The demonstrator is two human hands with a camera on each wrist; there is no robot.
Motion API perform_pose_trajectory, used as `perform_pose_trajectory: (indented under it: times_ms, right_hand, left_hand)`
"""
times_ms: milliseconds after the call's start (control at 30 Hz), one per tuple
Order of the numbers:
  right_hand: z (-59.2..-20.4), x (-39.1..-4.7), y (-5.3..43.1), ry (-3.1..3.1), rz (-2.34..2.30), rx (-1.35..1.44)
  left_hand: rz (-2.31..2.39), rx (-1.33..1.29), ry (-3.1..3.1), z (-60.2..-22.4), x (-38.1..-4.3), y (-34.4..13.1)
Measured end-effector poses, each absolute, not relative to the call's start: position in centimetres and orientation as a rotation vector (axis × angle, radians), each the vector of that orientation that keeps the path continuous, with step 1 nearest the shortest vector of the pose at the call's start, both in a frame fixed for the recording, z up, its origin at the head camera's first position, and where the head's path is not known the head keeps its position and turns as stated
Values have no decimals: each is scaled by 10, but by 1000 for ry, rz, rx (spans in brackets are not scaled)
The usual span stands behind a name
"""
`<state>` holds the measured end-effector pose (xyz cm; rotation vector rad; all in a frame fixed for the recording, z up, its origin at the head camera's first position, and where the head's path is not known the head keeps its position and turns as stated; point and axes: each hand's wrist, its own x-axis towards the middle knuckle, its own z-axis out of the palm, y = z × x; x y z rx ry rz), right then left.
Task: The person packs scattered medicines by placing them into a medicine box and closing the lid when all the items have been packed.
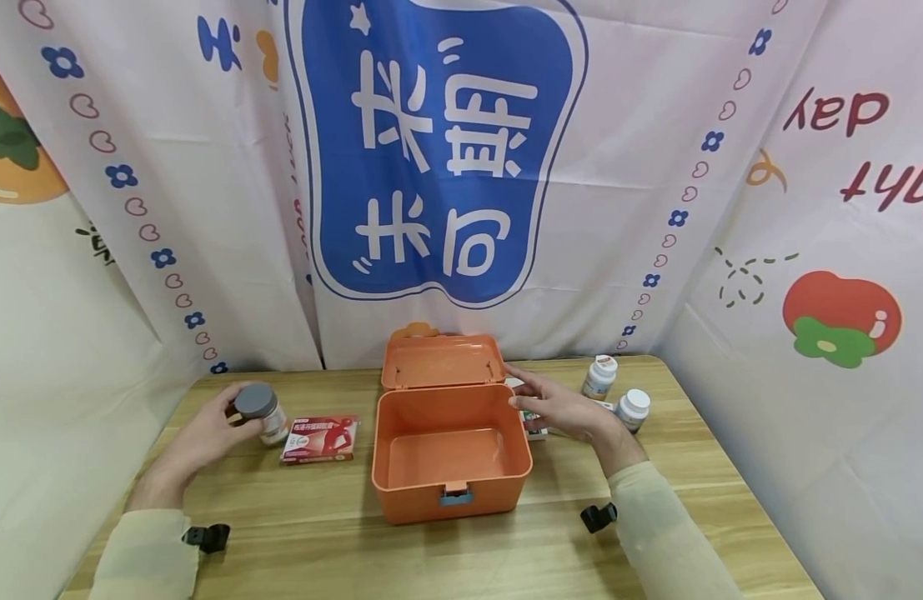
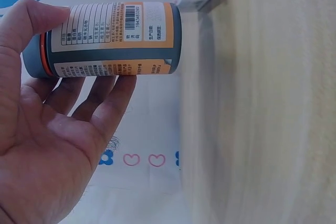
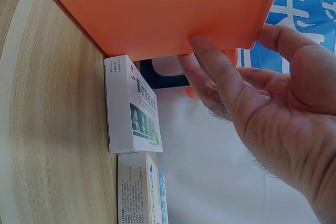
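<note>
In the head view my left hand [image 1: 213, 429] holds a supplement bottle [image 1: 273, 425] with a grey lid, at the left of the table. Thumb on one side and fingers on the other grip it in the left wrist view, where the bottle [image 2: 113, 38] shows its printed label and its base lies close to the tabletop. An orange storage box [image 1: 452, 500] stands in the middle with its lid [image 1: 442, 362] folded back; the inside is bare. My right hand [image 1: 562, 408] touches its right side near the back corner, fingers extended along the wall [image 3: 168, 11] in the right wrist view.
A red medicine box [image 1: 321, 439] lies between the bottle and the orange box. Right of the orange box lie a white carton [image 3: 134, 106] and another carton [image 3: 137, 187]. Two white-capped bottles stand farther right, one bottle [image 1: 599, 377] behind the other bottle [image 1: 633, 409]. Printed curtains [image 1: 619, 208] enclose the table.
</note>
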<state>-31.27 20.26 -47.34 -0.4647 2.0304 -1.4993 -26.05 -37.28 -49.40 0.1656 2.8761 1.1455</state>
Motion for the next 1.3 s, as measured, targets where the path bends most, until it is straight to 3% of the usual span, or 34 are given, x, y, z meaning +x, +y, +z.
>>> perform_pose_trajectory:
  times_ms: [400, 1300]
  right_hand:
    - [-476, -313, 204, 2024, -1500, -486]
    - [-474, -312, 203, 2031, -1498, -455]
  left_hand:
    - [1115, 296, 2957, -474, -261, -357]
    - [1132, 331, 2903, -450, -270, -313]
